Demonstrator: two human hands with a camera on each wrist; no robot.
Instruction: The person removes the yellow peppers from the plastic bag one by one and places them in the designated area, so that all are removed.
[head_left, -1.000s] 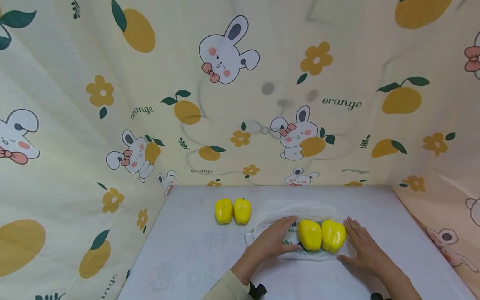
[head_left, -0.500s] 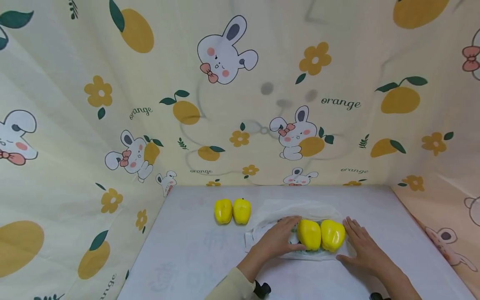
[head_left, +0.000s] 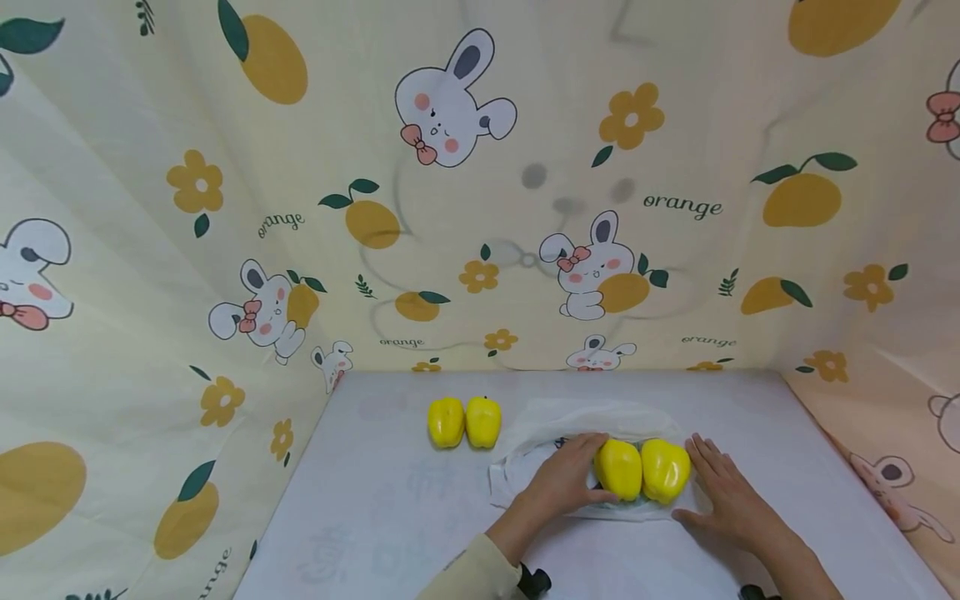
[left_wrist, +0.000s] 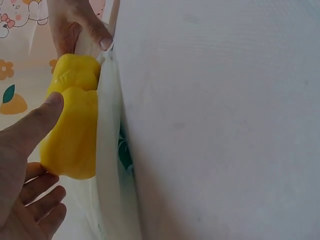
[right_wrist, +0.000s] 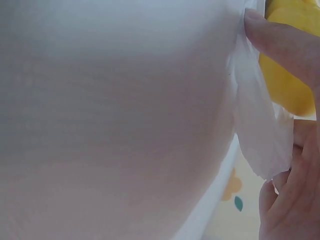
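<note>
Two yellow bell peppers sit side by side on a thin white plastic bag (head_left: pixel 517 475) with green print. My left hand (head_left: pixel 562 483) is at the left bell pepper (head_left: pixel 619 471), thumb on its near side and fingers at its far side. In the left wrist view its thumb overlaps the yellow skin and the index fingertip reaches the pepper's end. To the right of the right bell pepper (head_left: pixel 666 472), my right hand (head_left: pixel 738 504) rests with fingers straight at the bag's edge. The right wrist view has its thumb (right_wrist: pixel 280 45) against the plastic.
Two more yellow bell peppers, a left one (head_left: pixel 446 422) and a right one (head_left: pixel 483 422), stand together farther back on the white table (head_left: pixel 360 500). A patterned curtain (head_left: pixel 480 200) with rabbits and oranges encloses the back and sides.
My left hand has moved slightly right, closing in around the left pepper on the bag. The right hand and all the peppers stay in place.
</note>
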